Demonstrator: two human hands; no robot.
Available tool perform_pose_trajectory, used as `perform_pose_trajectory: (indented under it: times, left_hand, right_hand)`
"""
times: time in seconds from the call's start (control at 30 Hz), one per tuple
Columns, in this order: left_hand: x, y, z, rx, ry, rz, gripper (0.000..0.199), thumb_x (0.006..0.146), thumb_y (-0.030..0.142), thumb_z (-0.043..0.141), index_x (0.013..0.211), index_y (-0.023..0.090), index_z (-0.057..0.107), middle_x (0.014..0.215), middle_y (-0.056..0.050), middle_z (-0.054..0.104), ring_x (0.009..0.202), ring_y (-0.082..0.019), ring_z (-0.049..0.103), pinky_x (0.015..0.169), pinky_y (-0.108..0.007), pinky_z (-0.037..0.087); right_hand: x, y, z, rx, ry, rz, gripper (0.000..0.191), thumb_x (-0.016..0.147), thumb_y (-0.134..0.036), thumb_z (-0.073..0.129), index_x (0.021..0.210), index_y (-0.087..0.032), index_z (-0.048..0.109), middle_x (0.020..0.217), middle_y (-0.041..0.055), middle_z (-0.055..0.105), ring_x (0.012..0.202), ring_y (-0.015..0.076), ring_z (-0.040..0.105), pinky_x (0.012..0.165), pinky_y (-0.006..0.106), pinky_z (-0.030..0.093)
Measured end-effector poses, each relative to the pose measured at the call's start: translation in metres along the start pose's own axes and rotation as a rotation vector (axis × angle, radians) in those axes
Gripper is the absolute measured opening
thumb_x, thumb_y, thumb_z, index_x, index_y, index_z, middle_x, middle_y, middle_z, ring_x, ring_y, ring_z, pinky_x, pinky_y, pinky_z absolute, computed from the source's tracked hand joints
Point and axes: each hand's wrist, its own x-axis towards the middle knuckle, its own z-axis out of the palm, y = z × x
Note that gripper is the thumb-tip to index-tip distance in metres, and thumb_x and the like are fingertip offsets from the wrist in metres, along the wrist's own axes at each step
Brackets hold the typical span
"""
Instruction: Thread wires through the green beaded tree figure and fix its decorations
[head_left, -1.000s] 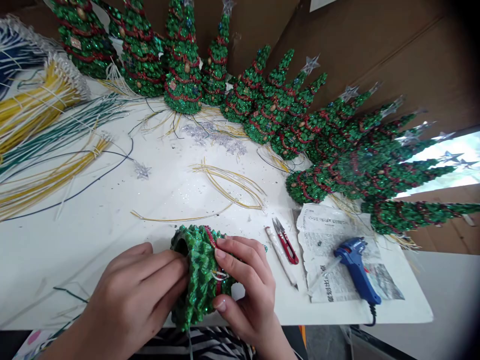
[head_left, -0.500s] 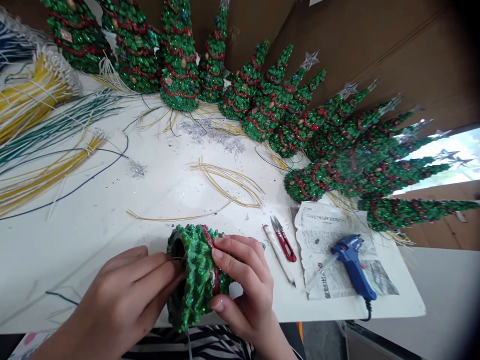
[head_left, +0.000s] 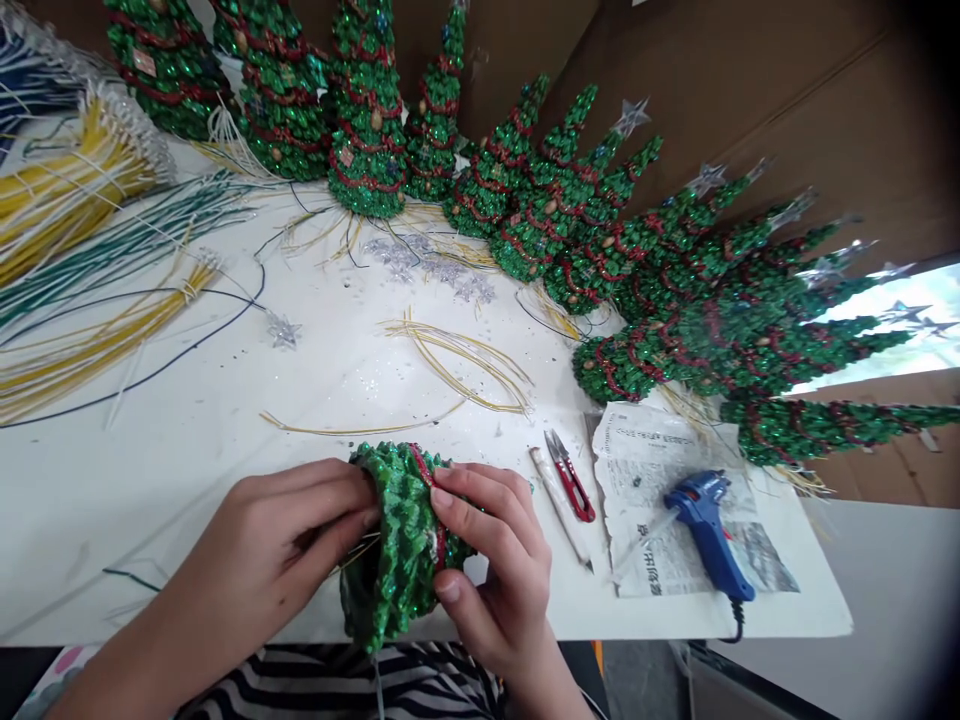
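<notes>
A glittery green Christmas tree [head_left: 397, 550] with a red garland lies on its side at the table's front edge, its hollow base facing left. My right hand [head_left: 495, 560] is closed around its body, thumb below and fingers on top. The fingers of my left hand [head_left: 292, 540] reach into the hollow base, closed together. Their tips are hidden inside, so what they pinch does not show. Thin yellowish wires [head_left: 365, 548] show at the opening, just below my left thumb. A thin pale strand hangs down beneath the tree.
Finished-looking trees [head_left: 367, 130] line the back and right. Bundles of yellow and green wires [head_left: 97, 330] lie left. Loose yellow wires [head_left: 465, 370] and clear stars [head_left: 427, 262] are mid-table. Red thread snips [head_left: 571, 480], a white pencil-like stick [head_left: 561, 510] and a blue glue gun [head_left: 709, 535] on newspaper [head_left: 637, 460] lie right.
My left hand has shifted slightly up and right, its fingers deeper in the base, and its thumb now shows at the opening. The tree has turned a little; my right hand keeps its hold.
</notes>
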Motion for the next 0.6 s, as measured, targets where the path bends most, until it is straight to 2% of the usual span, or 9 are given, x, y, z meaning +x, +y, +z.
perform_pose_trajectory:
  times: [0.1,0.27,0.47,0.6]
  left_hand:
    - [0.0020,0.0002,0.0019,0.027,-0.038,0.004,0.030,0.099,0.024,0.047,0.073,0.022,0.059,0.064,0.008,0.061,0.057,-0.005,0.060,0.056,-0.013,0.044]
    - [0.0028,-0.0005,0.0014,0.002,-0.142,0.027,0.028,0.097,0.020,0.045,0.073,0.021,0.060,0.069,0.005,0.064,0.063,-0.008,0.063,0.060,-0.015,0.048]
    - [0.0013,-0.0017,0.0011,-0.143,-0.224,-0.062,0.025,0.094,0.023,0.047,0.071,0.021,0.057,0.063,0.003,0.062,0.063,-0.013,0.063,0.058,-0.018,0.050]
    - [0.0027,-0.0037,-0.0025,-0.168,-0.252,-0.080,0.018,0.091,0.019,0.049,0.080,0.022,0.062,0.076,0.003,0.068,0.071,-0.012,0.066,0.065,-0.016,0.053]
  right_hand:
    - [-0.0006,-0.0004,-0.0004,0.001,0.000,0.002,0.032,0.105,-0.040,0.040,0.118,-0.018,0.059,0.112,0.0074,0.069,0.104,0.0198,0.060,0.085,0.037,0.052]
    - [-0.0015,0.0003,0.0000,0.005,0.002,-0.004,0.032,0.105,-0.040,0.040,0.118,-0.018,0.059,0.112,0.0071,0.068,0.105,0.0195,0.060,0.086,0.037,0.051]
    - [-0.0012,0.0008,0.0008,0.019,0.011,-0.007,0.031,0.105,-0.039,0.040,0.118,-0.019,0.059,0.112,0.0070,0.069,0.104,0.0200,0.060,0.085,0.038,0.051]
    - [-0.0014,0.0008,0.0005,0.017,0.010,-0.004,0.031,0.104,-0.040,0.041,0.118,-0.019,0.059,0.111,0.0069,0.069,0.104,0.0202,0.061,0.084,0.038,0.051]
